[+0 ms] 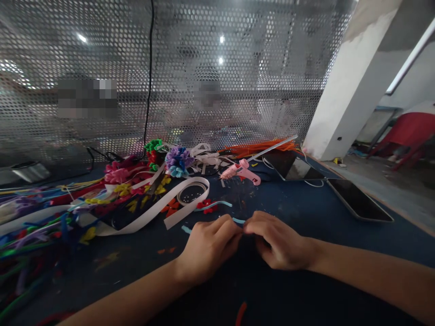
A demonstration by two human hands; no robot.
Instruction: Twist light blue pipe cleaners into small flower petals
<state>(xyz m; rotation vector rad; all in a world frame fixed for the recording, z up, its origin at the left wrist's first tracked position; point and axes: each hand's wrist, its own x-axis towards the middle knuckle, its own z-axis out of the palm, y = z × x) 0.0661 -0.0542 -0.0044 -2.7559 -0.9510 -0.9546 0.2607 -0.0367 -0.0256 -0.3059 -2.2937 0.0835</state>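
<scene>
Centrally, the left hand (208, 244) and right hand (277, 240) meet fingertip to fingertip, both pinching a light-blue strip (238, 221) lying crosswise between them on the table (306, 213).

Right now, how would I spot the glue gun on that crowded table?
Start at the perforated metal screen behind the dark blue table and come down to the bundle of orange stems at its foot. Just in front lies the glue gun, beyond the two hands. It is the only pale pink, pistol-shaped tool there, nozzle pointing left toward the purple flower.
</scene>
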